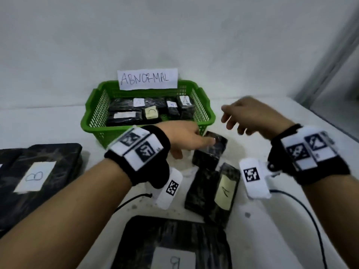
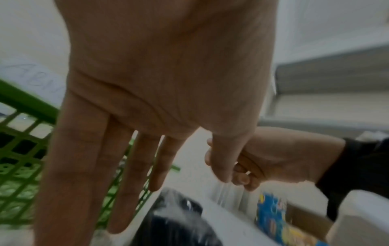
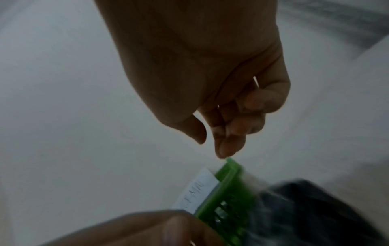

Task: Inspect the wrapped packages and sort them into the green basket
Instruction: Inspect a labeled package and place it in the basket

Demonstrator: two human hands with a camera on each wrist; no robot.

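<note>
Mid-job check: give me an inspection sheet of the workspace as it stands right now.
Surface: white table, speckled with small dark spots.
Job's things: green basket labelled ABNORMAL holds several wrapped packages; three small black packages lie in front of it, one labelled A.
Clutter: two large packages labelled B.
Grippers: left hand fingers straight, reaching at the nearest small package; right hand loosely curled, holding nothing.
Cables: black wrist-camera cable on table.
Surroundings: white wall.

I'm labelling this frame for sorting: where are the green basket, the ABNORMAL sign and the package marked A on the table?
green basket (image 1: pixel 88 121): head view, left rim.
ABNORMAL sign (image 1: pixel 147 78): head view, paper's middle.
package marked A (image 1: pixel 225 191): head view, its yellowish label.
</note>
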